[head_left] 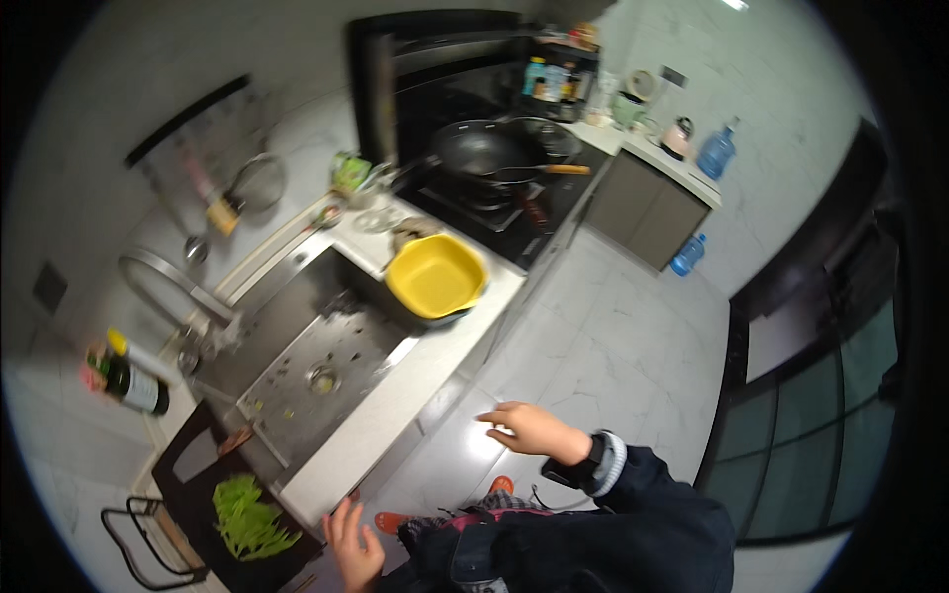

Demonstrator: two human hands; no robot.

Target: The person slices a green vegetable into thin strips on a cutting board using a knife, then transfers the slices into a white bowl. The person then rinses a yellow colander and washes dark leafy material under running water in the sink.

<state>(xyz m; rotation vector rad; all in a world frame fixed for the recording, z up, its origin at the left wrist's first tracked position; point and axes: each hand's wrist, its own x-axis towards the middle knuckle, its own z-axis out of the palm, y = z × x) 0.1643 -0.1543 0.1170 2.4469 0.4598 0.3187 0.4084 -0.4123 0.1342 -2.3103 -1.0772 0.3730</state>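
My left hand [354, 547] is beside the front edge of the counter, fingers spread, with nothing in it. Nearest to it, on a dark cutting board [193, 499], lies a heap of cut green leaves [249, 519]. A knife with a broad grey blade [195, 457] and a brown handle rests at the board's far end. My right hand [534, 432] hangs over the floor in front of the counter, holding nothing, its index finger and thumb apart. Scraps of food lie in the steel sink [287, 371]. A yellow basin [435, 279] sits on the counter right of the sink.
A wok [482, 150] stands on the black stove [534, 219], with a wooden-handled utensil across it. A faucet [183, 287] arches over the sink. A black wire rack [148, 553] is beside the board. Farther right are a pink kettle [677, 138] and a blue water jug [717, 151].
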